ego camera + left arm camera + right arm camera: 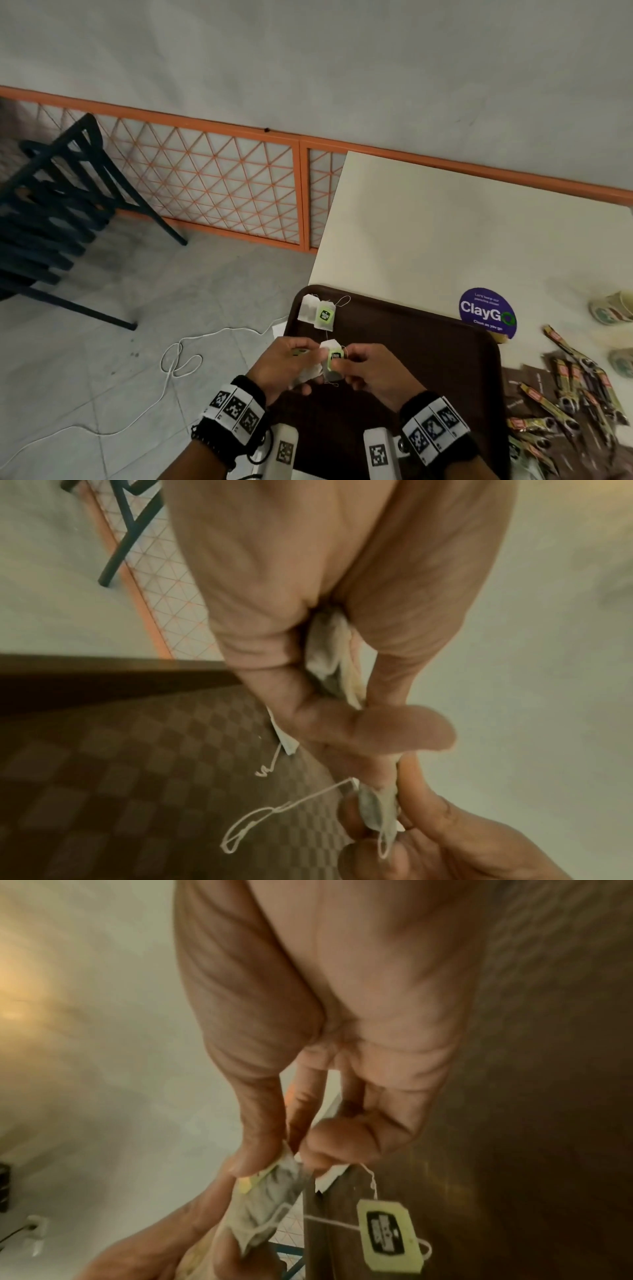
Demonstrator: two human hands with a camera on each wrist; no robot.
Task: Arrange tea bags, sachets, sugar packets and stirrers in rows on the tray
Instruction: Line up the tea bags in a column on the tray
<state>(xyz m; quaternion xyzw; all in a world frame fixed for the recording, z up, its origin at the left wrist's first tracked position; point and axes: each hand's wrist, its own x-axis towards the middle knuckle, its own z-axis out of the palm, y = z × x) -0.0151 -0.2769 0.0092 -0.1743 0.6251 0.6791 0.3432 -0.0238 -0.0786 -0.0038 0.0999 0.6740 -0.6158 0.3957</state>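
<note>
Tea bag [331, 363] pinched btwn left hand [284, 366] & right hand [373, 371], above tray [428, 359].

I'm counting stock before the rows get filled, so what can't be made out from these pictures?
- Tea bags in the left hand: head view, fingers hide their number.
- Sachets on the table: cut off by the right edge, overlapping, uncountable.
- Tag print: right wrist view, blurred.
- Stirrers: none identifiable.

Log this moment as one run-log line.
left hand: holds tea bags | right hand: pinches tea bag | tray: two tea bags placed | sachets: on table
</note>
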